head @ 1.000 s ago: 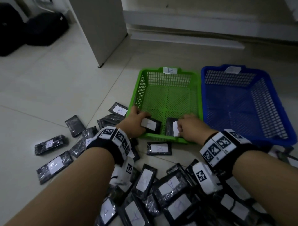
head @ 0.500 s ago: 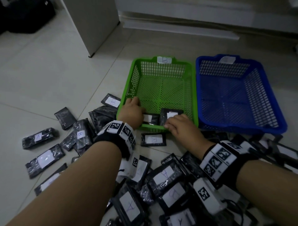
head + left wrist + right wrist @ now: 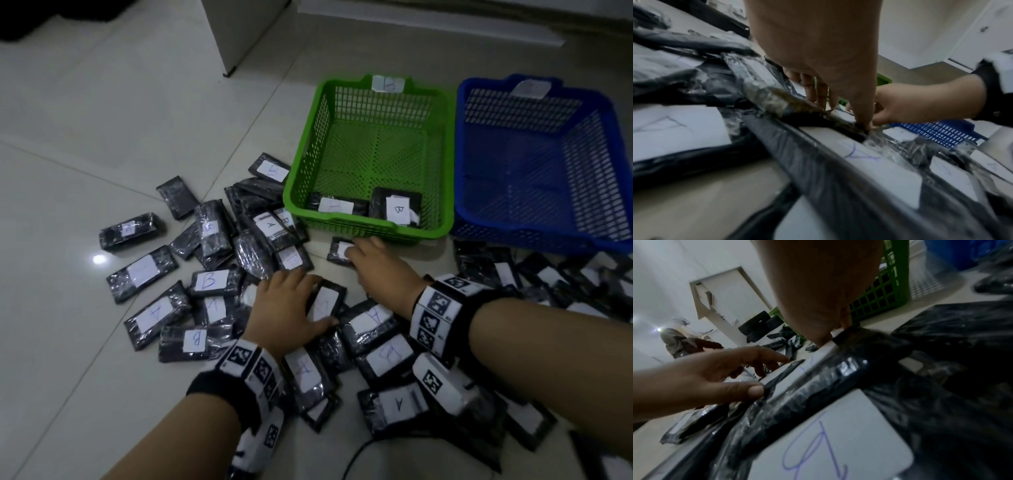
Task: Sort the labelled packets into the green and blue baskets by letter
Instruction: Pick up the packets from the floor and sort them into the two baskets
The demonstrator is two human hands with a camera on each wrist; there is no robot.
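Observation:
The green basket (image 3: 363,226), tagged B, holds two black packets: one (image 3: 337,205) at its near left and one marked B (image 3: 397,209) beside it. Nothing shows inside the blue basket (image 3: 534,233) to its right. Several more labelled black packets are scattered over the floor in front. My left hand (image 3: 294,305) lies over a packet (image 3: 325,303) in the pile, thumb against its near edge and fingers curled over its far side. My right hand (image 3: 366,260) curls its fingers over a lone packet (image 3: 337,248) just in front of the green basket.
Loose packets spread left (image 3: 205,284) and right (image 3: 548,274) of my arms. A white cabinet (image 3: 239,31) stands at the back left. A black cable (image 3: 356,455) runs by my right forearm. In the right wrist view a person (image 3: 680,340) sits far off.
Both hands let go of the two packets in the green basket and drew back. The left now grips a packet in the pile, the right the one before the basket.

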